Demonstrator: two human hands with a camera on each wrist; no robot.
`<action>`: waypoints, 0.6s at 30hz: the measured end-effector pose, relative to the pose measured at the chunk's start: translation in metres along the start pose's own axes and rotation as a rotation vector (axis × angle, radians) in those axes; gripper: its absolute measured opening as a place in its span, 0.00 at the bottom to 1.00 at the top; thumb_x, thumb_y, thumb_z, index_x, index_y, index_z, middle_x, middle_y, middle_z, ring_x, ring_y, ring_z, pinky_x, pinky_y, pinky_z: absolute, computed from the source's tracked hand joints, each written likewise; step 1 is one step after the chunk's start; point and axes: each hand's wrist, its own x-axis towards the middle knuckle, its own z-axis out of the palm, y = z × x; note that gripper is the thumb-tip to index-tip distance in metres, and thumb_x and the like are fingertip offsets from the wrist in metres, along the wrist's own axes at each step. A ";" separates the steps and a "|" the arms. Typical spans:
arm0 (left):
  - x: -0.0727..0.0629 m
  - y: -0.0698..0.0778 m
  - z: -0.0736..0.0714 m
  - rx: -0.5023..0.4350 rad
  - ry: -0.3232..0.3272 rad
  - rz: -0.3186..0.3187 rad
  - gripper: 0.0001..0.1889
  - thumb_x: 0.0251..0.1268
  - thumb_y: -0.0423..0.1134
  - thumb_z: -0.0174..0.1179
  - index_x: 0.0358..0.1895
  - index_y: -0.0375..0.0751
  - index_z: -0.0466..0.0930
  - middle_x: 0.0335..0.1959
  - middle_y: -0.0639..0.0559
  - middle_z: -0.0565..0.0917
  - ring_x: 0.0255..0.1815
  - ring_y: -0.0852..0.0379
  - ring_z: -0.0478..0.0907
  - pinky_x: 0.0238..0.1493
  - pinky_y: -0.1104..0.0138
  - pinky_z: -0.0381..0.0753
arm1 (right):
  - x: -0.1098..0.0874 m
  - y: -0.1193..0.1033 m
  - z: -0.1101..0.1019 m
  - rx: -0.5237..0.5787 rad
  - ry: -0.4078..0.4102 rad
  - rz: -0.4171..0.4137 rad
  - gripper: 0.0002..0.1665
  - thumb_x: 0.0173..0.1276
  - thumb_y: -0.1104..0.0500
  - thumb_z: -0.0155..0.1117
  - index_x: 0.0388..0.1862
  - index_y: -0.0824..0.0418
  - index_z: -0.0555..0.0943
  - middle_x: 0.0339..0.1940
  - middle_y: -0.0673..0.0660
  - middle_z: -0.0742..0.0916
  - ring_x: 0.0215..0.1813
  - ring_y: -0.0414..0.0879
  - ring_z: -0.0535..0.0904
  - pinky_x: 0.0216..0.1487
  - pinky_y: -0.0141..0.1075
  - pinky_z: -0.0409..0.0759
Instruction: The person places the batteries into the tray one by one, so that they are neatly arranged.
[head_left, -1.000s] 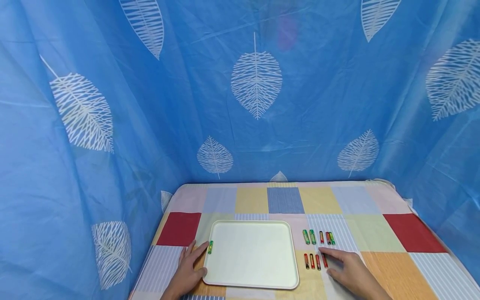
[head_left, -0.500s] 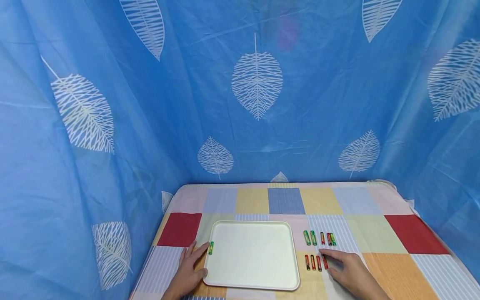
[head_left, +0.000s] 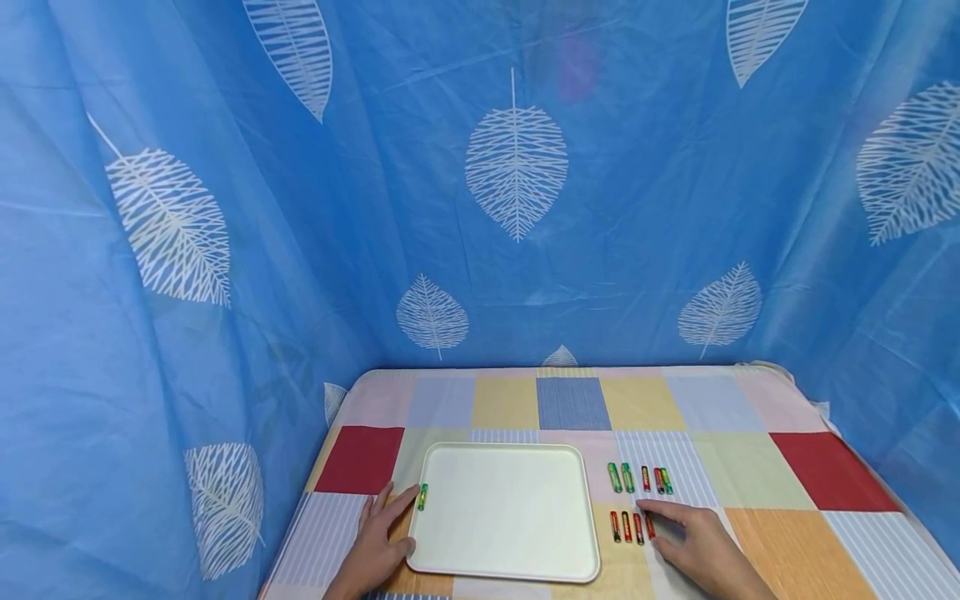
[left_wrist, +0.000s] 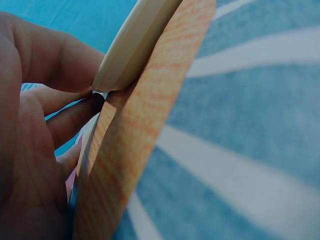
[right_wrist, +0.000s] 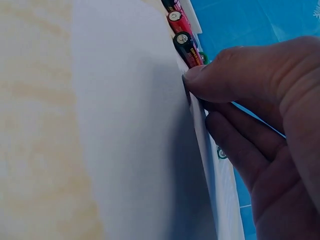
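My left hand point(head_left: 378, 537) rests at the left side of a cream tray point(head_left: 510, 576), fingers mostly straight; in the left wrist view a finger or thumb tip meets the tray rim point(left_wrist: 117, 75). One green battery point(head_left: 423, 497) lies along the tray's left edge, near the index fingertip. My right hand point(head_left: 697, 533) is right of the tray, its thumb and index finger about the rightmost red battery point(head_left: 650, 525) of the front row. The right wrist view shows the thumb covering most of that battery, beside a dark-ended red battery point(right_wrist: 189, 49).
Behind the front row lie two green batteries point(head_left: 615, 477), a single red battery point(head_left: 646, 478), and a red battery point(head_left: 659, 480) against another green battery point(head_left: 667, 481). A patchwork cloth point(head_left: 570, 402) covers the table. Blue leaf-print curtains point(head_left: 600, 208) enclose the back and sides.
The view has shifted very slightly. Both hands, the tray and the batteries stay where they were.
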 end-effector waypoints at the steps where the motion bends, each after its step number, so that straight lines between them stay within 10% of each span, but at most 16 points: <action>1: 0.000 0.000 0.000 0.000 0.000 0.000 0.43 0.51 0.28 0.66 0.78 0.47 0.78 0.81 0.31 0.72 0.90 0.24 0.46 0.86 0.28 0.26 | 0.000 0.000 0.000 -0.001 0.000 0.000 0.30 0.61 0.64 0.82 0.64 0.51 0.91 0.64 0.59 0.90 0.60 0.52 0.85 0.68 0.61 0.85; 18: -0.001 0.003 0.000 0.015 -0.008 -0.043 0.42 0.54 0.29 0.68 0.79 0.47 0.77 0.83 0.29 0.69 0.90 0.25 0.45 0.86 0.28 0.26 | -0.002 -0.005 -0.010 0.070 0.010 0.023 0.27 0.63 0.64 0.81 0.62 0.51 0.91 0.64 0.59 0.91 0.61 0.53 0.86 0.66 0.61 0.87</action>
